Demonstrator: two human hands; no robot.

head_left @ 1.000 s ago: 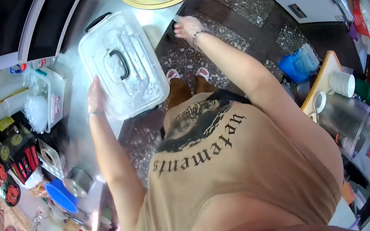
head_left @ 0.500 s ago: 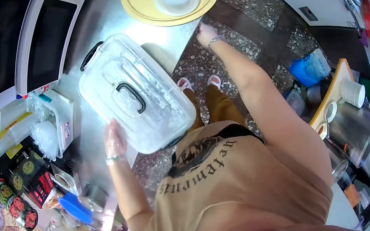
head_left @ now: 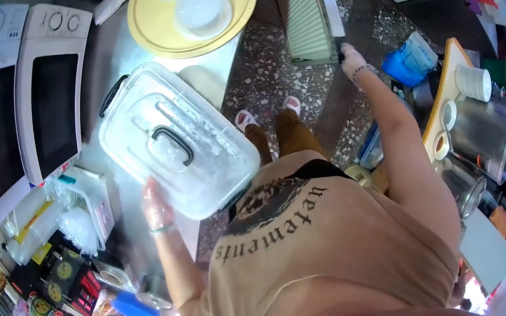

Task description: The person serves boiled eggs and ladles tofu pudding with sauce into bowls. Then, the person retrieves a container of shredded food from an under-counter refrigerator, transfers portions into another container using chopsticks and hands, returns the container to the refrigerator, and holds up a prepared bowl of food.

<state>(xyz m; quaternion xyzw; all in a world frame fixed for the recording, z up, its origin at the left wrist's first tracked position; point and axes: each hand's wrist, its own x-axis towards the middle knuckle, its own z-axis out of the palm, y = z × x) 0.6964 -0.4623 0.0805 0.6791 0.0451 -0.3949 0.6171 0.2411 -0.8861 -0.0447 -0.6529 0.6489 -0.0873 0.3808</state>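
A clear plastic storage box [head_left: 131,127] with a lid and black handle sits on the metal counter, frosty white inside. My left hand [head_left: 156,205], in a thin clear glove, rests against its near left side with fingers stretched out. Out to the right, my right hand [head_left: 353,59], also gloved, has its fingers curled at the dark lower end of a door-like panel [head_left: 307,16] with a ribbed pale face and a silver edge. Some of those fingers are hidden.
A yellow round tray [head_left: 145,27] with white plastic bowls [head_left: 203,12] stands on the counter's far end. Left are two white microwave ovens [head_left: 51,77] and plastic bags [head_left: 78,228]. Right are a blue bag [head_left: 406,63], stacked white cups [head_left: 473,83] and steel pots [head_left: 482,137].
My right hand has moved right and closed on the end of the ribbed panel, which has come into view over the floor. My left hand stays by the box. The view has shifted.
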